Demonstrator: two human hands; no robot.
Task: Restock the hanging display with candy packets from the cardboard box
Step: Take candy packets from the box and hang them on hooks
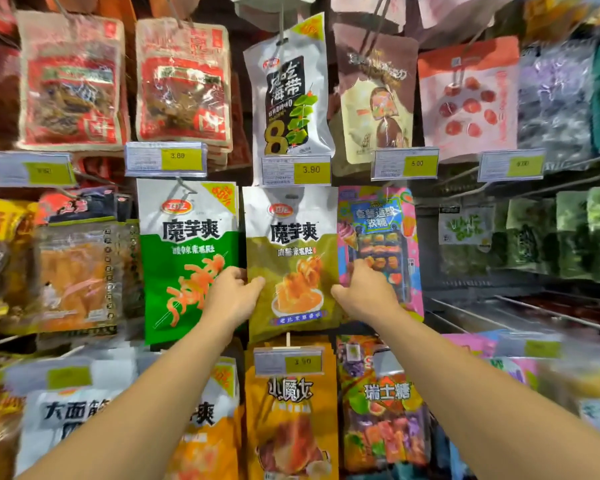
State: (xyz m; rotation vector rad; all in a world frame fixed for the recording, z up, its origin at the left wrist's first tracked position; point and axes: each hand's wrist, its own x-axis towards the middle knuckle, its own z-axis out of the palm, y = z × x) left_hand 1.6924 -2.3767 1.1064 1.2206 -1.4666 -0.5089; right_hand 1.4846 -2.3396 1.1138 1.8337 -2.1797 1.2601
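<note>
- The olive-green packet (291, 258) hung mid-display, between a green packet (187, 258) and a pink packet (381, 244).
- The left hand (231, 296) gripped its left edge, fingers curled behind.
- The right hand (368, 292) gripped its right edge likewise.

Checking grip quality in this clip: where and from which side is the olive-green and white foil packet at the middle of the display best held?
Best by its two side edges, low down, one hand from each side. The olive-green and white foil packet hangs flat and thin, facing out, so only its edges offer purchase. The left hand and right hand already sit there, thumbs on its front.
</note>
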